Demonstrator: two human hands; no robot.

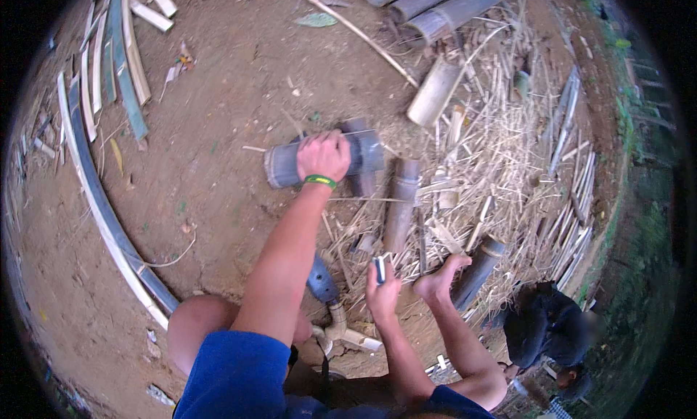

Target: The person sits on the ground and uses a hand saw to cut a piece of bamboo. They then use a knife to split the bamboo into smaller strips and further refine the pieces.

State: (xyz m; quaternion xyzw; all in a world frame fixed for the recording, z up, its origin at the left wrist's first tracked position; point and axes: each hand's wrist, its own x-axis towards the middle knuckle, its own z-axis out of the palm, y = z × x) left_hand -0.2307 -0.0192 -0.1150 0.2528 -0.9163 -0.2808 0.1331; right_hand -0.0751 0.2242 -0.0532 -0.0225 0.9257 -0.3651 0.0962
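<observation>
Head view: L hand (324, 156) curled over bamboo tube (284, 166) on ground (225, 85); R hand (382, 292) closed round small item (380, 269), type unclear.
Tube prob. stiff, fairly light, smooth, may roll; best gripped mid-length. Lies across dark piece (362, 185); bamboo section (401, 212) + shavings (483, 150) to R, poss. in the way.

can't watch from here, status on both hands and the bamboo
Left hand holding bamboo section; right hand gripping small object, type unclear. Dark piece crosswise under section; pale shavings to the right.
</observation>
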